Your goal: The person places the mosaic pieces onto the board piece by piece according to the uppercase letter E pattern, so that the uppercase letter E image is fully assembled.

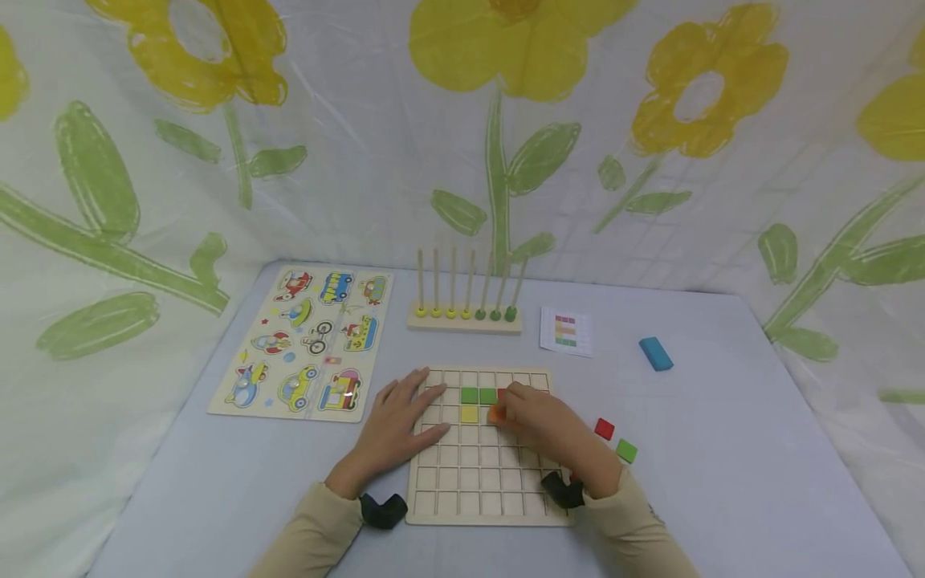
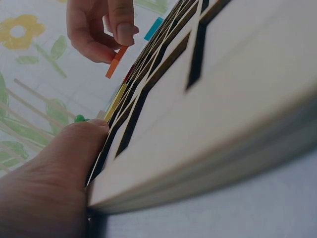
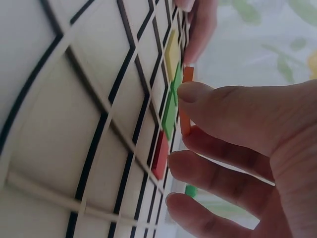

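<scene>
My right hand [image 1: 538, 417] pinches an orange square tile [image 3: 186, 116] between thumb and fingers, close over the wooden grid board [image 1: 448, 507]. Two green tiles [image 1: 478, 396] lie side by side in the board's cells, with a red tile [image 3: 160, 154] beside them, partly covered by my right hand in the head view. A yellow tile [image 1: 469, 414] sits in the cell just below the first green one. Spread flat, my left hand [image 1: 397, 425] rests on the board's left edge, thumb pointing toward the cells.
Right of the board lie a loose red tile [image 1: 605, 429] and a green tile [image 1: 627, 450]. A blue block [image 1: 656, 353] and a printed pattern card [image 1: 567, 331] are farther back. Behind the board stands a peg rack [image 1: 462, 323]; a vehicle picture puzzle [image 1: 299, 345] lies at left.
</scene>
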`<state>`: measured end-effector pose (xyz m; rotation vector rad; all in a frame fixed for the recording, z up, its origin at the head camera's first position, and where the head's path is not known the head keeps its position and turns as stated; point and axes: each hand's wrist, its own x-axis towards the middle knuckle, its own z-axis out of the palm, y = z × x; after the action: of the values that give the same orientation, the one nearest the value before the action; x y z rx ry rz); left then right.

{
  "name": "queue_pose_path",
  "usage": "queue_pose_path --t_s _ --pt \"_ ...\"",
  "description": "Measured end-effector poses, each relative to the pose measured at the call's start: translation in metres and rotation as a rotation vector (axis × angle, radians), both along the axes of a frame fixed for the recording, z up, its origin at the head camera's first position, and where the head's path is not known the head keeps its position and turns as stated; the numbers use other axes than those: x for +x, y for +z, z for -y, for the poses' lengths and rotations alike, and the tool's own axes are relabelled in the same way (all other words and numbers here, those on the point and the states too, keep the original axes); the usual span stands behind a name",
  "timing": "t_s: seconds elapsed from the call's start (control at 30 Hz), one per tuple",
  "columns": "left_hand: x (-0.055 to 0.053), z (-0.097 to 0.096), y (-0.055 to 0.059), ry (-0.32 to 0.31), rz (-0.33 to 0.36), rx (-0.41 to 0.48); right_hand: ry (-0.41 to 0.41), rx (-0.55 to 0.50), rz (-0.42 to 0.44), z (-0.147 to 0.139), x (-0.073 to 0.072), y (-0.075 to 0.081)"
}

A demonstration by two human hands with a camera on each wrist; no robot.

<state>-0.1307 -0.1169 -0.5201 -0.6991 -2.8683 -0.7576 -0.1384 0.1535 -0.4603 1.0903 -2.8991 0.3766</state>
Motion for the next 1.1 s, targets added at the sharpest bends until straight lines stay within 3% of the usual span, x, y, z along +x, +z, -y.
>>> queue_pose_path --t_s 0.33,0.83,1.1 --pt "-0.001 0.001 -0.002 -0.007 -0.016 -0.001 0.101 -0.09 0.011 0.014 0.009 -0.004" --pt "0.0 0.0 0.001 -0.001 -0.014 0.003 0.14 0.007 -0.039 0.027 0.012 -0.007" --pt "0.0 0.0 0.0 0.002 -0.012 0.0 0.125 0.018 -0.015 0.033 0.014 -0.005"
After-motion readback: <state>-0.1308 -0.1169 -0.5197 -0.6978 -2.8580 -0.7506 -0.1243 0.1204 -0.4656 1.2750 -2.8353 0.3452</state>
